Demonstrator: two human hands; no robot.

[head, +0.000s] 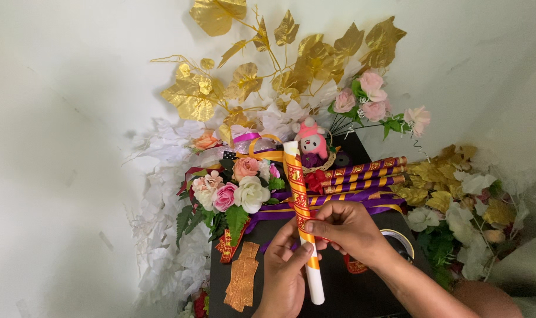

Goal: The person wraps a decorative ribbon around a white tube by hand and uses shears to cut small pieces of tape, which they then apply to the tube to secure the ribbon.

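L hand (285, 268) grips a white tube (304, 221) from below, thumb across it. R hand (345, 228) pinches the red-gold ribbon (298, 194) against the tube's middle; ribbon spirals up approx. half the tube. Tube lies w/ top end pointing away, over a black surface (350, 294). Just beyond: finished purple-gold tubes (365, 175), pink plush (312, 140), rose bunch (235, 185). Gold strips (242, 284) left of L hand; tape roll (397, 240) by R wrist. Gold leaves (280, 59) at back.
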